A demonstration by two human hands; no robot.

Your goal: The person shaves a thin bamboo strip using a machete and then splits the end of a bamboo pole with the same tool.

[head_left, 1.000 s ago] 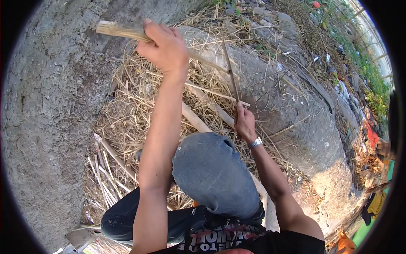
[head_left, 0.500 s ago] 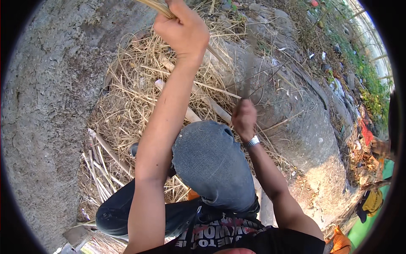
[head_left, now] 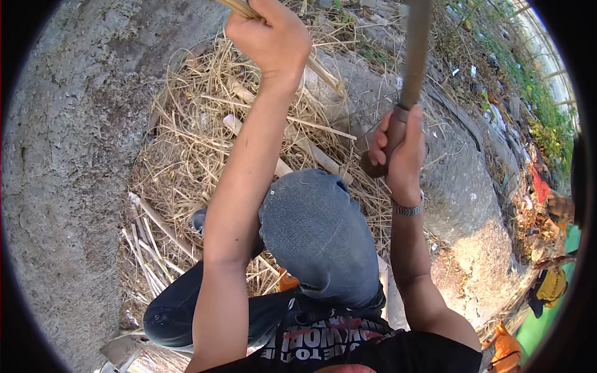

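Observation:
My left hand [head_left: 271, 45], at the top of the head view, is closed around a bundle of pale, thin dry stalks [head_left: 240, 7]. The far end of the bundle runs out of the frame, and its cut ends [head_left: 329, 78] stick out to the right behind my wrist. My right hand [head_left: 404, 152], with a metal watch on its wrist, grips the brown handle of a machete [head_left: 415, 59]. Its long blade points up and away, slightly blurred, its tip outside the frame. The blade is to the right of the bundle, apart from it.
Loose straw [head_left: 180, 143] covers the ground between a rough grey rock face [head_left: 68, 186] on the left and a boulder [head_left: 463, 193] on the right. Pale poles [head_left: 165, 227] lie in the straw. My bent knee [head_left: 320, 236] rises between my arms. Litter and an orange cloth [head_left: 505, 351] lie farther right.
My right hand has swung up and to the right with the machete, turning so the fingers show. The left hand and its bundle have barely moved.

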